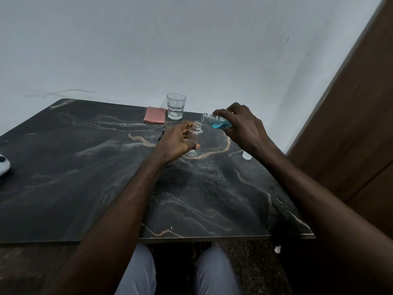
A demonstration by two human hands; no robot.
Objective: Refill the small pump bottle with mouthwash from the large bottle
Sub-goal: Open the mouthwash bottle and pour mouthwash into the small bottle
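While the dark marble-patterned bench [85, 167] carries everything, the pour itself looks barely begun. The right hand [242, 126] has its fingers wrapped around the large clear plastic bottle of blue mouthwash [214, 121], tipped almost flat with its open mouth pointing left, just above and right of the small bottle's neck. The left hand [176, 141] steadies the small clear pump bottle [195, 135], upright near the middle of the bench, fingers curled round its body. It appears empty, and no stream shows between the two mouths, so I judge the caps are off and the filling and recapping remain.

At the far edge stand a clear faceted drinking glass [176, 106] and, just left of it, a flat pink folded cloth [154, 115]; both sit well clear of the pour. A small white cap-like object [246, 155] lies at the right edge under the right wrist. A dark small item [162, 134] peeks out behind the left hand, possibly the pump top, though I cannot tell.
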